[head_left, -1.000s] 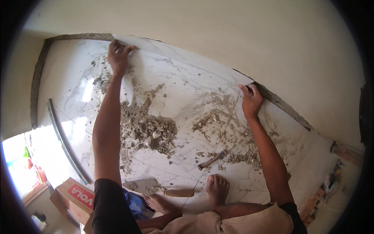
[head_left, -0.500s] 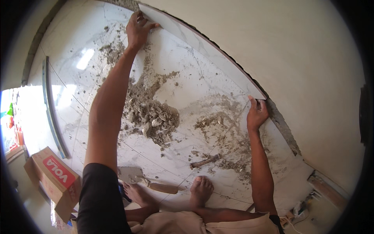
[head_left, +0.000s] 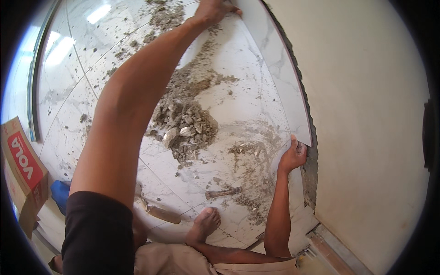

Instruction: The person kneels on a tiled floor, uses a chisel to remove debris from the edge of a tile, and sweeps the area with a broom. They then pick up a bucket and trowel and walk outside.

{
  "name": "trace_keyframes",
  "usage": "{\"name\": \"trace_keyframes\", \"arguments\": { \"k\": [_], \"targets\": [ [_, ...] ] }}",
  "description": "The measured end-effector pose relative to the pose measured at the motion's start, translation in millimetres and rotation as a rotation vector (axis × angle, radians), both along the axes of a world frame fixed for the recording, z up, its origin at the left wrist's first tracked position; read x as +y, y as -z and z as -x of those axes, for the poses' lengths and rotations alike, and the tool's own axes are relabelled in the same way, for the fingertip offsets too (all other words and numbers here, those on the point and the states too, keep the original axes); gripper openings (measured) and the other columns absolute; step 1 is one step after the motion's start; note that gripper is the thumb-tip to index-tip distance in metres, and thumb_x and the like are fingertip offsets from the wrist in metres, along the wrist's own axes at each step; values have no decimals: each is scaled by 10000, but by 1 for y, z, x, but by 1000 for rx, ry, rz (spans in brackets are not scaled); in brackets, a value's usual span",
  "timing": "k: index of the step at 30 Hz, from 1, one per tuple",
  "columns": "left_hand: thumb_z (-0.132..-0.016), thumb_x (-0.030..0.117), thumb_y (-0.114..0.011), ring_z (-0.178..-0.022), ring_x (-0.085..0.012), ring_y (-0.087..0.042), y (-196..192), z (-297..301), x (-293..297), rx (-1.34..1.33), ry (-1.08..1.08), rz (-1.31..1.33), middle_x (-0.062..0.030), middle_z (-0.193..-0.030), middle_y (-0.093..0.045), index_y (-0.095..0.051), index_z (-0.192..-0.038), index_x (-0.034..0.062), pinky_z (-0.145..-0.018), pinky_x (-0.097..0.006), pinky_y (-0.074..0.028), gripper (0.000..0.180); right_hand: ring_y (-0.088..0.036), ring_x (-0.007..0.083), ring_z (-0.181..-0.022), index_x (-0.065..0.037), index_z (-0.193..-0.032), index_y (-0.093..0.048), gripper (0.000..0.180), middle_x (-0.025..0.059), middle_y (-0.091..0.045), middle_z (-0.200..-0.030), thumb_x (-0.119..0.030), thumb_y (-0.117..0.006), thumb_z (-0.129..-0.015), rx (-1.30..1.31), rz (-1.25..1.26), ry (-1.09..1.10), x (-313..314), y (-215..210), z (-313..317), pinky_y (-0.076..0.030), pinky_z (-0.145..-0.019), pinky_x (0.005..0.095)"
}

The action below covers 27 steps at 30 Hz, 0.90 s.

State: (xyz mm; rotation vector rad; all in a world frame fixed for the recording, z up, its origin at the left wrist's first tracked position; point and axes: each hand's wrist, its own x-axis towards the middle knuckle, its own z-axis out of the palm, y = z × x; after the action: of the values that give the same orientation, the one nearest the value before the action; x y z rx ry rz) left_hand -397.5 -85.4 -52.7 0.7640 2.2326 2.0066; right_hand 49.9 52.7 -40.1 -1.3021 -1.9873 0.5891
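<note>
Left hand [head_left: 213, 10]: closed on the far corner of the large white marble-pattern tile [head_left: 275, 68], arm stretched out.
Right hand [head_left: 293, 155]: gripping the near corner of the same tile — fingers curled around the edge.
Tile: raised on its edge, beside the beige wall [head_left: 366, 114].
Floor [head_left: 91, 91]: grey mortar rubble pile [head_left: 185, 130] — behind the tile, near a bare foot [head_left: 204, 224].

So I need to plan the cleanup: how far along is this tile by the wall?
Done: marble-look floor is already tiled up to the wall strip. In hand: left hand and right hand grip a large tile, tilted up along the wall. Left: the rough bed beneath is still exposed, and the rubble pile, hammer and trowel are lying about.
</note>
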Motion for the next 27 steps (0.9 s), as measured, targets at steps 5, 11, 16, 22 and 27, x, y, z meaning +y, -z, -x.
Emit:
{"name": "trace_keyframes", "arguments": {
  "k": [5,11,16,22,27],
  "targets": [
    [-609,-47,-795,-989,-279,-601,-3,-2,-3,1,10,-95,-150,-1137,-612,-492,-1280,11,-865,-361,-514,739,-635,162,-731,81,-804,-655,191,113,-704,-832,-92,-728,-840,-14,-4,13,-3,-1,1,-514,-692,308],
    [-591,28,-824,-1046,-321,-587,-2,0,-5,9,-22,75,-188,-1167,-599,-485,-1304,49,-930,-374,-482,790,-635,168,-748,80,-818,-661,184,116,-703,-840,-92,-722,-840,18,7,-3,-3,-2,2,-512,-706,311],
    [-675,65,-819,-1169,-300,-576,4,3,-2,99,-4,86,-161,-1244,-590,-498,-1271,-22,-951,-372,-490,683,-629,168,-750,78,-810,-659,173,114,-699,-833,-84,-709,-849,63,53,-9,-2,-4,2,-508,-714,315],
    [-710,53,-783,-1152,-351,-561,7,12,2,124,-63,161,-203,-1270,-541,-479,-1306,-21,-986,-389,-461,673,-646,175,-784,98,-855,-668,180,119,-704,-857,-78,-704,-849,-26,91,49,-4,-10,7,-518,-743,309],
    [-766,29,-716,-1182,-356,-518,6,21,2,123,-116,203,-213,-1255,-529,-443,-1327,-25,-1001,-408,-441,627,-639,167,-744,91,-869,-676,155,121,-699,-852,-59,-704,-843,98,105,-55,-13,-6,24,-524,-683,300]
  ]
}}
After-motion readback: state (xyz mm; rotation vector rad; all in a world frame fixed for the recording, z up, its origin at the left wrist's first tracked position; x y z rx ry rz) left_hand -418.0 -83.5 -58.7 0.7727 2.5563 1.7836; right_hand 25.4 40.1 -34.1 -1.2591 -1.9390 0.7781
